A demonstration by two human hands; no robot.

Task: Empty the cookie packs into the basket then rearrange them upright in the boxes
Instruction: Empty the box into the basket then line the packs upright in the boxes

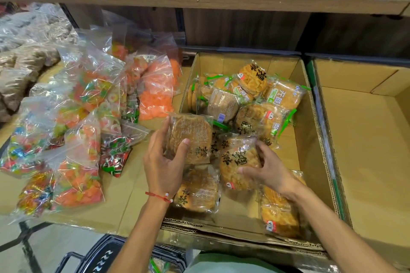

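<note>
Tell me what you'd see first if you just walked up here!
The left hand grips a cookie pack over the left edge of the cardboard box, in the middle; the right hand grips another pack inside it. Bright orange and rainbow candy bags lie piled left of the box.

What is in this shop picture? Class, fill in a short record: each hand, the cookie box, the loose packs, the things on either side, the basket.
left hand: grips a cookie pack at the box's left wall
right hand: grips another cookie pack inside the box
cookie box: open cardboard, holding loose packs
loose packs: mostly flat or tilted, not in rows
left of box: clear bags of sweets
right of box: second cardboard box
basket: black, at the bottom edge, partly in view
</note>
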